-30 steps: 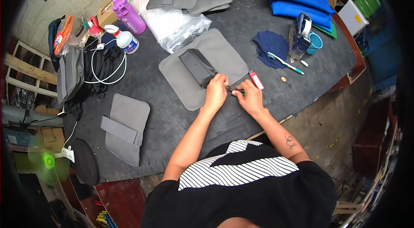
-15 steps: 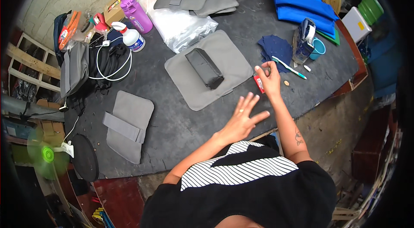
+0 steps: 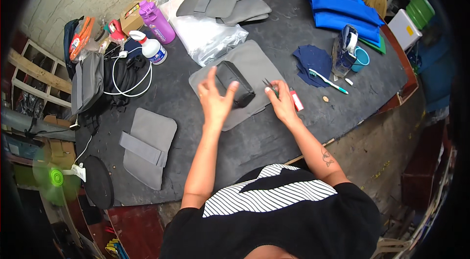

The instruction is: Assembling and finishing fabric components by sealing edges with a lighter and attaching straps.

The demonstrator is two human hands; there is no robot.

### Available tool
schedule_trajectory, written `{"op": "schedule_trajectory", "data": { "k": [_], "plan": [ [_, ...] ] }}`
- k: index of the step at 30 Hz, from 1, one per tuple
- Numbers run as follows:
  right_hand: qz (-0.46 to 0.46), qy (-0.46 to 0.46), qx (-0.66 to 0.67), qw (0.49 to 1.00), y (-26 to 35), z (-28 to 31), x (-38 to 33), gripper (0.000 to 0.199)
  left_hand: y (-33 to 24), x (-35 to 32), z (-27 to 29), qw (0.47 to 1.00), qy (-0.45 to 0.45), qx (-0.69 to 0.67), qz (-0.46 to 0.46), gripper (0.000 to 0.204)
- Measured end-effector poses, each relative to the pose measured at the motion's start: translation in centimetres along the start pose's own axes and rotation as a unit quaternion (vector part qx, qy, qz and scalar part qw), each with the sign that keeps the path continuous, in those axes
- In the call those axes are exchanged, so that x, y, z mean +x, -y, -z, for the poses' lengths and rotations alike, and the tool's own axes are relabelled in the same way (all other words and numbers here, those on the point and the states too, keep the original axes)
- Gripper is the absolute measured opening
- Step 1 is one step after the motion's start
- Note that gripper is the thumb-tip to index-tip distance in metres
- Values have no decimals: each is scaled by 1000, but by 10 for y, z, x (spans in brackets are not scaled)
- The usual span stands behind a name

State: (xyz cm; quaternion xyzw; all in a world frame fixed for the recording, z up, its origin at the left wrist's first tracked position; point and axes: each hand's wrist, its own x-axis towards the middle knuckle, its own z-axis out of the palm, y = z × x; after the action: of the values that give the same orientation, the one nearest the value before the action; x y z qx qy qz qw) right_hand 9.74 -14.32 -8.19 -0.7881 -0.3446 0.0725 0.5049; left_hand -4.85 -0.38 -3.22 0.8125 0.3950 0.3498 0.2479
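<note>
My left hand [image 3: 215, 102] is open, fingers spread, over the left edge of a black box-shaped pouch [image 3: 237, 82]. Whether it touches the pouch I cannot tell. The pouch rests on a grey fabric panel [image 3: 262, 63] with rounded corners. To the right, my right hand [image 3: 283, 102] is closed on a small tool with thin dark pointed tips [image 3: 267, 83], which looks like thread snips; the fingers hide most of it. Just beside that hand lies a small red-and-white item [image 3: 296, 101].
A toothbrush [image 3: 335, 84] lies by a navy cloth [image 3: 309, 60], near a tape dispenser [image 3: 345, 51] and blue cup [image 3: 361, 57]. Another grey panel [image 3: 147, 136] lies at left. Spray bottle [image 3: 154, 51], purple bottle [image 3: 159, 24] and plastic bags [image 3: 210, 38] stand farther back.
My right hand has moved left from beside the navy cloth, bringing the pointed tool into sight. My left hand has moved up and left to the pouch, still spread.
</note>
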Motion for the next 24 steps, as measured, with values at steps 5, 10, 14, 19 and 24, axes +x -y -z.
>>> {"op": "schedule_trajectory", "data": {
  "k": [5,10,14,19,24],
  "plan": [
    [-22,51,-90,994,4,7,-15,26,-18,-17,-27,983,143,-17,118,81],
    [52,-17,-95,994,2,-4,-19,20,-4,-18,-32,922,126,-302,205,77],
    [92,-23,-122,988,10,-9,-19,16,9,-16,-31,882,118,-387,243,75],
    [97,-29,-134,986,10,-14,-19,15,17,-19,-34,878,115,-401,233,72],
    [94,-25,-127,987,5,-16,-18,14,13,-19,-31,874,119,-409,235,71]
  ]
}}
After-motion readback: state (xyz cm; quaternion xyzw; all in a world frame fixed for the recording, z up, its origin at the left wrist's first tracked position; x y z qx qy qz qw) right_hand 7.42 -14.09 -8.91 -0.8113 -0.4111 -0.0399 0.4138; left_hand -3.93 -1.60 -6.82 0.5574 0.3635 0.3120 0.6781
